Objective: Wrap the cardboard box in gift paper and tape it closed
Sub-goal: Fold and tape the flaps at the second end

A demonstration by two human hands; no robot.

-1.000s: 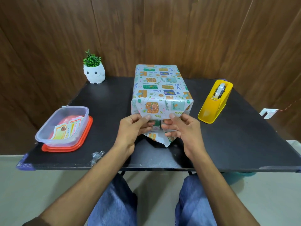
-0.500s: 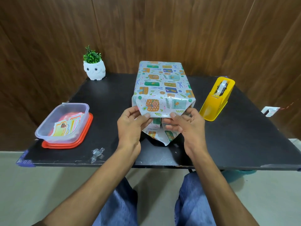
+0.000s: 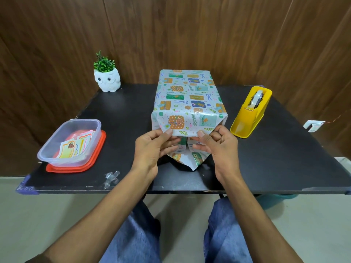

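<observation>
table [image 3: 275,149]: black, against a wood wall.
box [image 3: 187,95]: mid-table, in gift paper [image 3: 188,158], near end flaps unsealed.
container [image 3: 72,143]: clear, on a red lid, left of box.
tape dispenser [image 3: 248,114]: yellow, right of box, apart.
left hand [image 3: 152,149]: pinches top flap's edge.
right hand [image 3: 220,147]: pinches it alongside.
owl pot [image 3: 107,80]: far-left corner.

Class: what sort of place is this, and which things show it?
Probably a home craft table against a wood-panelled wall: a yellow tape dispenser, a tub of labels and an owl plant pot stand around the gift-wrapped box.
</observation>
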